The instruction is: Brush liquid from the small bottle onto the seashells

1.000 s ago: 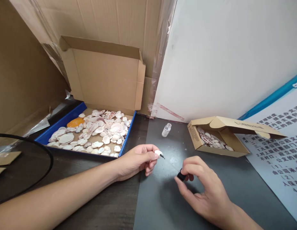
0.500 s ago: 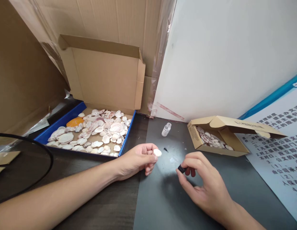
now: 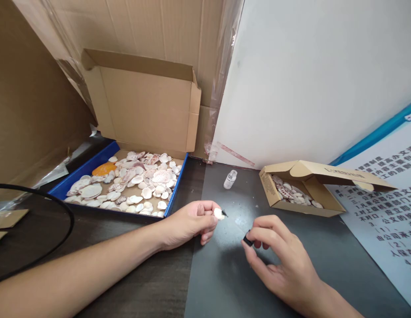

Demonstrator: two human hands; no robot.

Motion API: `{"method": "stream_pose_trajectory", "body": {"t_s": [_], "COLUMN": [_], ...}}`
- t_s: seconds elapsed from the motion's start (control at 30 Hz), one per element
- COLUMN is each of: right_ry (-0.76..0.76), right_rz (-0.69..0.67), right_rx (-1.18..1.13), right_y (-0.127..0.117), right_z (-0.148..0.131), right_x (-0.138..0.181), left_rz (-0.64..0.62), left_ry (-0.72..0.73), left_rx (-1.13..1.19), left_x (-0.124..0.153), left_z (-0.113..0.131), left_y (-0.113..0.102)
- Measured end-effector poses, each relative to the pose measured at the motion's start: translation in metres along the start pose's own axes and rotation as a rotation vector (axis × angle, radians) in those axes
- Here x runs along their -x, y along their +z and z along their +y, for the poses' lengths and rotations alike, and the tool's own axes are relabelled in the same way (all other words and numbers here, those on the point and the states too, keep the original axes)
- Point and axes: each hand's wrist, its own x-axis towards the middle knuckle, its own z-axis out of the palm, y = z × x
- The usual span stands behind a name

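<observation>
My left hand [image 3: 195, 223] pinches a small pale seashell [image 3: 218, 214] between thumb and forefinger. In my right hand [image 3: 275, 251], the fingertips grip the black cap of a brush [image 3: 247, 239]. A thin, faint stem runs from the cap to a dark bristle tip, which is at the shell's right edge; whether it touches cannot be made out. Beyond both hands a small clear bottle [image 3: 230, 179] with a pale label stands on the dark mat, its neck uncapped.
To the left, a blue-edged cardboard box [image 3: 174, 192] with its lid raised holds many seashells. A smaller brown box [image 3: 268, 190] with more shells stands at the right, beside a printed sheet [image 3: 374, 221]. A black cable [image 3: 71, 221] loops at the far left.
My right hand has shifted slightly left. The bristle tip has come from a short gap away to the shell's edge, and the shell has turned slightly in my left hand.
</observation>
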Motion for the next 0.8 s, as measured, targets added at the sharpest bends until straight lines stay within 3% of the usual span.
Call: {"method": "stream_pose_trajectory", "body": {"t_s": [0.43, 0.57, 0.7, 0.8], "right_ry": [-0.017, -0.021, -0.009, -0.017], "right_rz": [0.018, -0.034, 0.028, -0.018], "right_rx": [0.049, 0.056, 0.039, 0.031], "right_y": [-0.0016, -0.0017, -0.0013, -0.001], "right_z": [-0.0015, -0.0022, -0.0018, -0.002], "right_x": [-0.0001, -0.0007, -0.0015, -0.0018], "left_rz": [-0.019, -0.004, -0.003, -0.005], "left_ry": [-0.001, 0.006, 0.006, 0.007], "left_rx": [-0.042, -0.04, -0.039, -0.037], "left_x": [-0.0005, 0.0, 0.0, 0.0], "left_z": [-0.0021, -0.0023, -0.0023, -0.0021], "left_y": [-0.0033, -0.0023, -0.0021, -0.0024]}}
